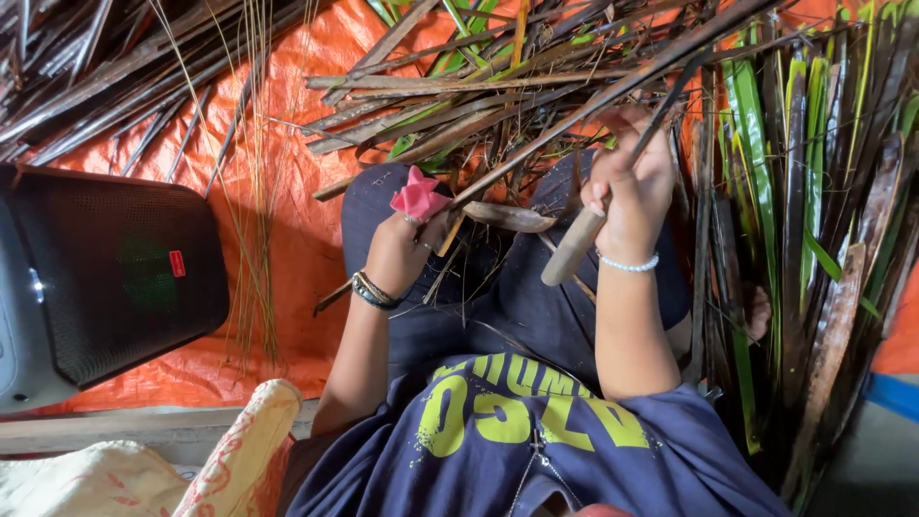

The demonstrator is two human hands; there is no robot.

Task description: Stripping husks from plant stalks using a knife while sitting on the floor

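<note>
Watching from the head view, I see my left hand (pixel 397 251) closed around the near end of a long brown leaf strip (pixel 613 91), with a pink cloth (pixel 418 198) wrapped over the thumb where the strip passes. The strip runs up and away from my lap (pixel 517 287) across the heap of cut leaves. My right hand (pixel 632 191) has its grip closed tight on a knife with a pale wooden handle (pixel 572 247). The butt of the handle points down toward my lap, and the dark blade (pixel 667 105) rises beside the strip. I cannot tell whether the edge touches it.

To do this stroke well, I judge the strip should be pulled taut between the padded thumb and the far heap, so it does not buckle under the blade. The edge should lie shallow along the strip and travel away from my body, never toward the left fingers. The cloth should sit between thumb and strip.

Green and brown leaves (pixel 795 191) lie stacked at my right. A bundle of thin bare ribs (pixel 251 144) lies on the orange tarp (pixel 297 220) at my left, near a black speaker (pixel 105 278).
</note>
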